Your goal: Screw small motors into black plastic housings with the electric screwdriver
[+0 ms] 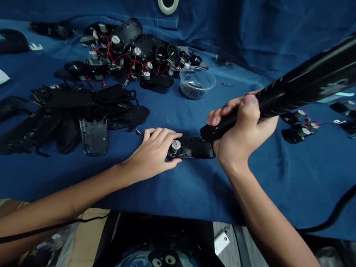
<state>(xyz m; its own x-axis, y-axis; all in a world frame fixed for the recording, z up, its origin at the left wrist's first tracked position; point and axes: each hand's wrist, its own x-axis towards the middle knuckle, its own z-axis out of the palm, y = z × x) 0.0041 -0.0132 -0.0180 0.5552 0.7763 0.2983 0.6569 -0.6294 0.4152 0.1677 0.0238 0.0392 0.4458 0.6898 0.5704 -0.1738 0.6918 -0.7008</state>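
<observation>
My left hand (154, 152) grips the left end of a long black plastic shell (200, 148) lying on the blue cloth. A small round motor (176, 145) with a red wire sits in that end, beside my thumb and fingers. My right hand (243, 131) is wrapped round a thick black electric screwdriver (294, 91), which slants down from the upper right. Its nose is over the right end of the shell; the tip itself is hard to make out. Behind the shell stands a clear plastic cup (198, 78) holding many tiny dark screws.
A heap of black parts with motors and red wires (135, 55) lies at the back. Several black shells (71, 103) are piled at left. More wired parts (300, 127) lie at right, near a black cable (343, 206). A blue curtain (213, 20) hangs behind.
</observation>
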